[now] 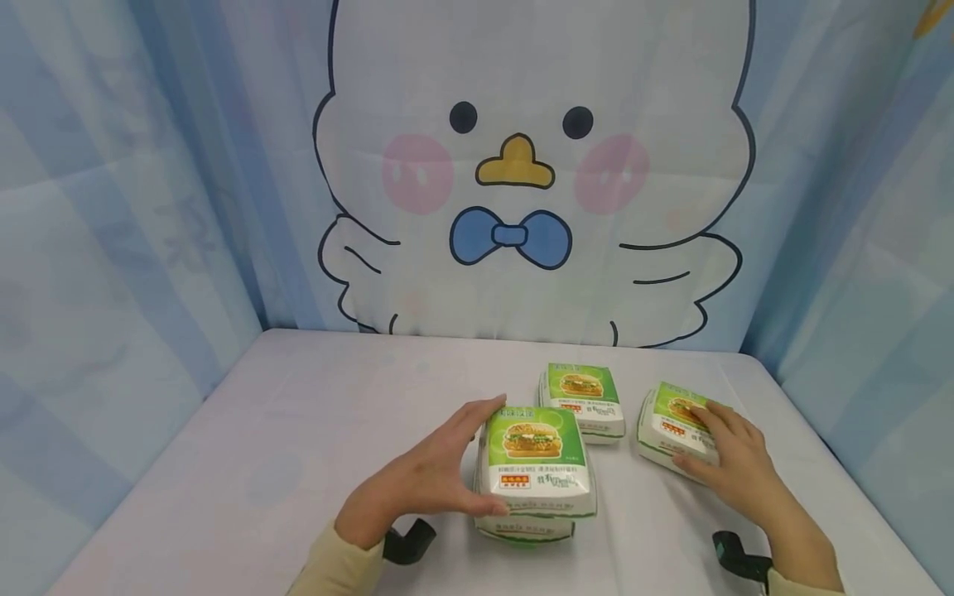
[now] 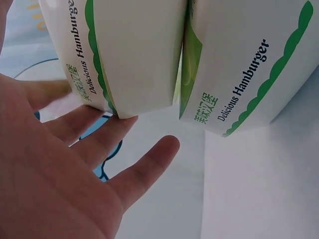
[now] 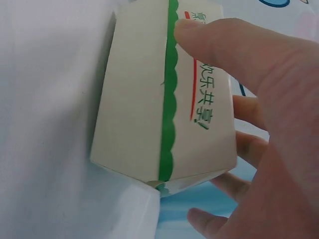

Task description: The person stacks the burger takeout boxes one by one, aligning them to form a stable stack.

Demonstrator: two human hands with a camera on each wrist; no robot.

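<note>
My left hand [image 1: 428,476] holds the upper hamburger box [image 1: 538,480], thumb at its front side and fingers towards the back. This green-and-white carton sits over a lower hamburger box [image 1: 525,530], whose front edge shows beneath it. In the left wrist view, the fingertips touch the side of the upper box [image 2: 139,55], and the lower box [image 2: 239,64] is beside it. On the right, my right hand [image 1: 738,468] grips another hamburger box [image 1: 667,426] across its top and side. The right wrist view shows the thumb on the printed face of that box [image 3: 134,99].
A further hamburger box [image 1: 585,401] stands behind the stack, between the two held boxes. All rest on a pale tabletop [image 1: 298,430]. A curtain [image 1: 514,306] with a cartoon bird closes off the back, and blue-white curtains [image 1: 112,248] flank the sides.
</note>
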